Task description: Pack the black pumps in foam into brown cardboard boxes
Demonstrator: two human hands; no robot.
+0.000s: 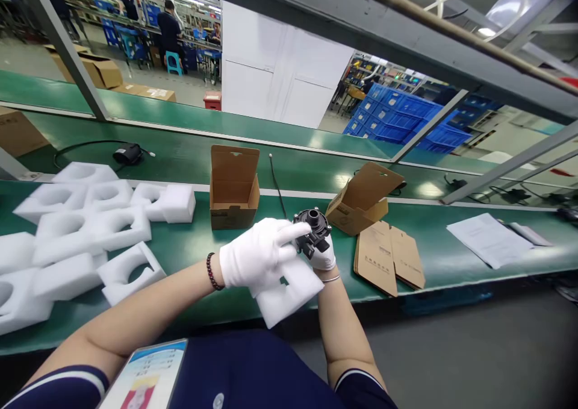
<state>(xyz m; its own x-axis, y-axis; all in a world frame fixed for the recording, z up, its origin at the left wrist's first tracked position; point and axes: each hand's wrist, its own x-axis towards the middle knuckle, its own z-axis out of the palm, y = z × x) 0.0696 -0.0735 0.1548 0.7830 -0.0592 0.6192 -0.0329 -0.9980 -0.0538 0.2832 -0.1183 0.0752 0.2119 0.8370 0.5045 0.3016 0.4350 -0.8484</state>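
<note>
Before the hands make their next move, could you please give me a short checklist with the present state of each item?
1. Black part supported: ok; the right hand holds it from behind, and a finger of the left hand lies across it. Black part
2. Gloves on: ok, white on both hands.
3. White foam block under control: ok, it appears held beneath the left hand.
4. Nearer box open: ok, upright with its flap raised.
5. Second box lined up with the first: not ok, it is turned at an angle.
6. Black part undamaged underneath: cannot tell, the hands hide it.
</note>
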